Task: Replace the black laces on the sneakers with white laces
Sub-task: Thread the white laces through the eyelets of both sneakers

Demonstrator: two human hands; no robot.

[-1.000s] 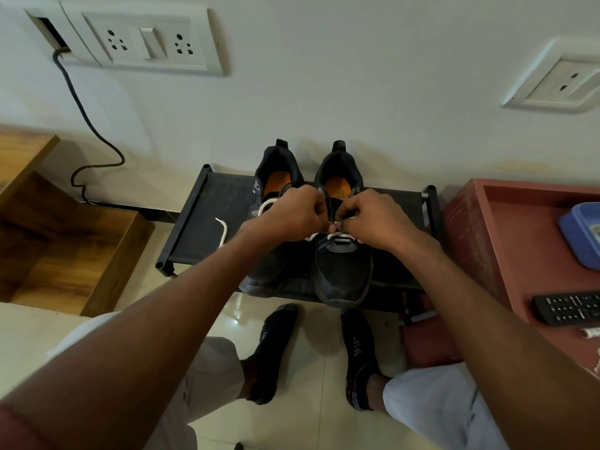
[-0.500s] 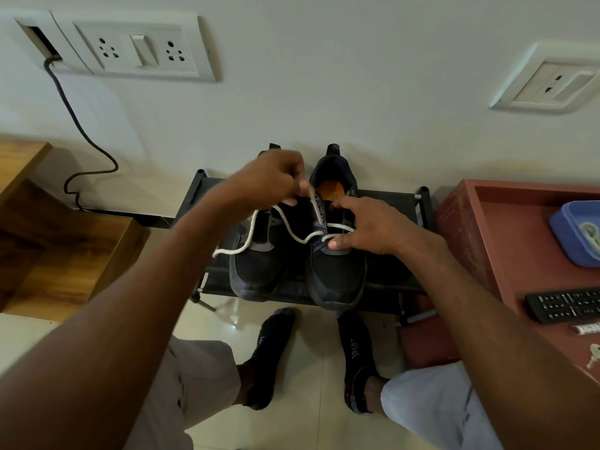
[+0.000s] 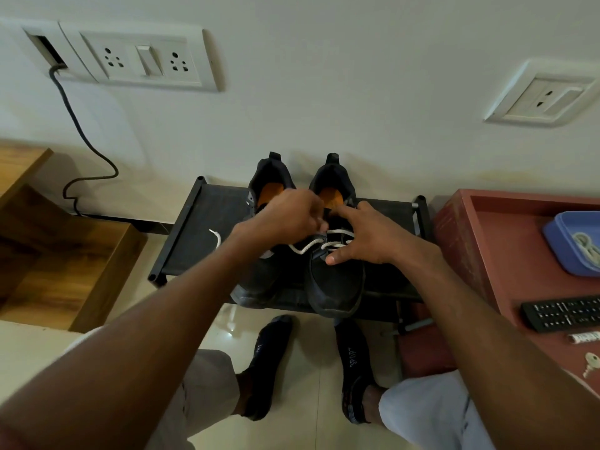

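White lace pinched in left grip; right grip splayed, released, on sneaker beside remote

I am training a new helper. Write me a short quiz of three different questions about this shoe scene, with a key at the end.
1. True or false: the white lace is threaded in the right sneaker.
2. Which hand rests spread on that sneaker? A) left hand B) right hand
3. Fill in: both sneakers stand on a black ___.

Key: 1 true; 2 B; 3 shoe rack.
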